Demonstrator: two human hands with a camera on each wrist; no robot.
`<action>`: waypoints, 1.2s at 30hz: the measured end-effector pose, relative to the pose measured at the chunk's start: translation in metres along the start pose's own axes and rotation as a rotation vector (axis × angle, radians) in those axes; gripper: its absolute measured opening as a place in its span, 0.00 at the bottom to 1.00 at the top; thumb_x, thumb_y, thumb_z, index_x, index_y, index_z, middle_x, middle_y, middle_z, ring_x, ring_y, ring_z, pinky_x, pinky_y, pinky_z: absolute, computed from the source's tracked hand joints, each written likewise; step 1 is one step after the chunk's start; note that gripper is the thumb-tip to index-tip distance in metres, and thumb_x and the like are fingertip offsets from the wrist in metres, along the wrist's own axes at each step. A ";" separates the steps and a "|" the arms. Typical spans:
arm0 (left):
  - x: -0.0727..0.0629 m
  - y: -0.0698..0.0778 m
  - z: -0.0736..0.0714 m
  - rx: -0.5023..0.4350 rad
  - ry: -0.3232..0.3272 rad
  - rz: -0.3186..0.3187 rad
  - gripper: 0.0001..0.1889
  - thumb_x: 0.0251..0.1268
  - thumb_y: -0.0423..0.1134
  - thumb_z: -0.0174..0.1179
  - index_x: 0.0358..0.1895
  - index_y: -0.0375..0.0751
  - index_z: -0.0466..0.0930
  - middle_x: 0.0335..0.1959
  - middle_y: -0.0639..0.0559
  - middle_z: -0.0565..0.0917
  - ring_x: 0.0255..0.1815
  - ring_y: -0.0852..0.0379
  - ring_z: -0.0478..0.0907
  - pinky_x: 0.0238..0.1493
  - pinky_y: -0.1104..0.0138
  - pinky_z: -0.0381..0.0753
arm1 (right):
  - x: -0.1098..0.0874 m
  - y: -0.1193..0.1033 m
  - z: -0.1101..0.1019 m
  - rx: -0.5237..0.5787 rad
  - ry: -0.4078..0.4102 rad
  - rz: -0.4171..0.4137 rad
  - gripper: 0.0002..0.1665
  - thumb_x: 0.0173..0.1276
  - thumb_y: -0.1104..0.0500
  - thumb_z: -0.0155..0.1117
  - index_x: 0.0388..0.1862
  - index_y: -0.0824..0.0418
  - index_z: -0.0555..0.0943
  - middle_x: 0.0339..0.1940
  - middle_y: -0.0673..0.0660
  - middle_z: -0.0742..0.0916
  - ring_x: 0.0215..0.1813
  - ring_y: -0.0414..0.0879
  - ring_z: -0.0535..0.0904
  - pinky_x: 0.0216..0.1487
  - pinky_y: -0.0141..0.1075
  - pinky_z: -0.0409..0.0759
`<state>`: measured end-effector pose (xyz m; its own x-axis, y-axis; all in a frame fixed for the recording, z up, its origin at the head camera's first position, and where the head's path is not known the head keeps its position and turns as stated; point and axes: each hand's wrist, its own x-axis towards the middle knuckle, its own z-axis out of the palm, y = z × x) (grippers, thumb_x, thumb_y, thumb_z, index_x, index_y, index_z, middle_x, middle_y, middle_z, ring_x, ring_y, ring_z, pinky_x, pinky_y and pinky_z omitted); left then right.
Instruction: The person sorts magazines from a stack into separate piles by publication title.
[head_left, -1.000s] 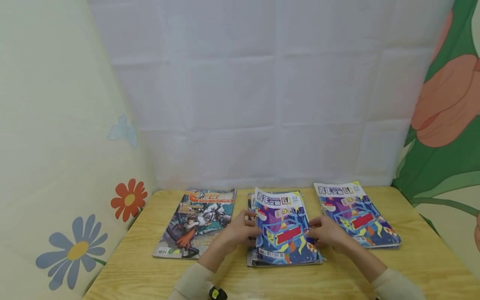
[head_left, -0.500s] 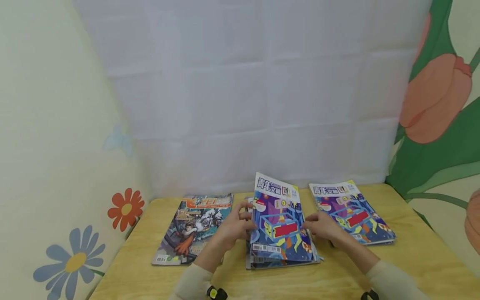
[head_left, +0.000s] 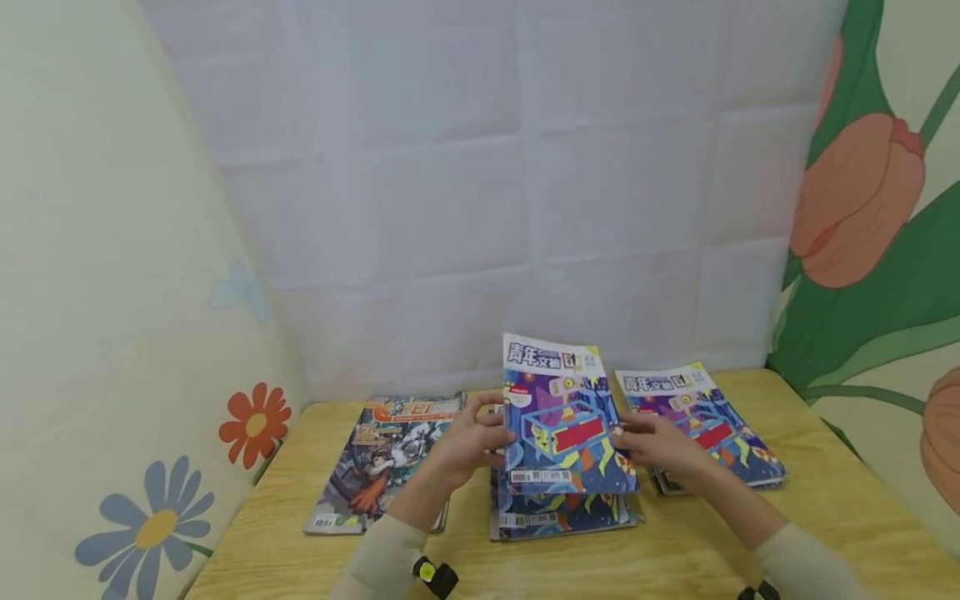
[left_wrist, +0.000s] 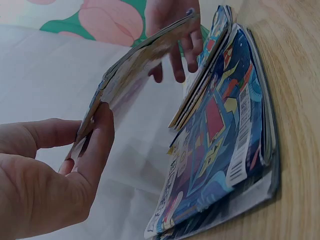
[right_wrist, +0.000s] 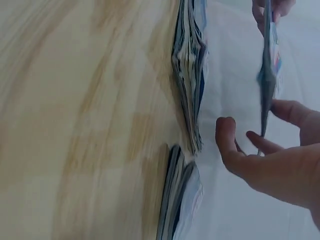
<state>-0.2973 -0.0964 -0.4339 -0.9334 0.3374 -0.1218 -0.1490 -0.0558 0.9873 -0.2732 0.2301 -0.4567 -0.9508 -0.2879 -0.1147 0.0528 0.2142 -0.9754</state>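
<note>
A purple-and-blue magazine (head_left: 570, 425) with a white title band is raised above the middle stack of magazines (head_left: 558, 521). My left hand (head_left: 461, 446) pinches its left edge, thumb on one face and fingers on the other. At the opposite edge is my right hand (head_left: 663, 446), with the thumb on the cover side and fingers behind, as the right wrist view shows. The left wrist view shows the held magazine (left_wrist: 135, 55) bowed and tilted over the stack. Another copy with the same cover tops that stack (left_wrist: 215, 145).
A stack of magazines (head_left: 750, 467) with the same cover lies at the right, its left part behind my right forearm. On the left are darker comic-style magazines (head_left: 375, 475), partly behind my left arm. A white cloth (head_left: 450, 208) hangs behind the wooden table (head_left: 262, 533).
Both hands have lifted the top magazine off the middle stack, uncovering a matching cover beneath. The side magazines stay on the table; the head view has shifted slightly.
</note>
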 end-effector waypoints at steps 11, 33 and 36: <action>0.022 -0.015 0.029 -0.076 0.003 -0.001 0.35 0.63 0.24 0.63 0.71 0.41 0.58 0.56 0.39 0.82 0.33 0.52 0.82 0.29 0.63 0.83 | -0.016 0.003 -0.038 0.431 -0.199 0.072 0.59 0.70 0.70 0.55 0.85 0.43 0.32 0.82 0.69 0.52 0.63 0.55 0.74 0.59 0.50 0.76; 0.089 -0.054 0.139 -0.142 0.052 -0.095 0.34 0.55 0.17 0.67 0.65 0.41 0.69 0.44 0.40 0.83 0.36 0.46 0.85 0.34 0.55 0.88 | -0.041 0.039 -0.134 0.430 -0.151 0.105 0.65 0.58 0.81 0.47 0.81 0.51 0.23 0.62 0.59 0.75 0.55 0.55 0.79 0.54 0.51 0.82; 0.095 -0.058 0.156 -0.141 0.088 -0.122 0.33 0.55 0.17 0.67 0.65 0.40 0.71 0.39 0.40 0.84 0.33 0.45 0.86 0.32 0.56 0.88 | -0.043 0.042 -0.142 0.365 -0.084 0.141 0.65 0.55 0.82 0.46 0.83 0.53 0.27 0.63 0.61 0.74 0.56 0.53 0.78 0.54 0.49 0.81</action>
<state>-0.3261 0.0852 -0.4870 -0.9295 0.2669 -0.2547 -0.3017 -0.1529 0.9410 -0.2735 0.3835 -0.4662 -0.8991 -0.3578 -0.2522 0.3002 -0.0844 -0.9501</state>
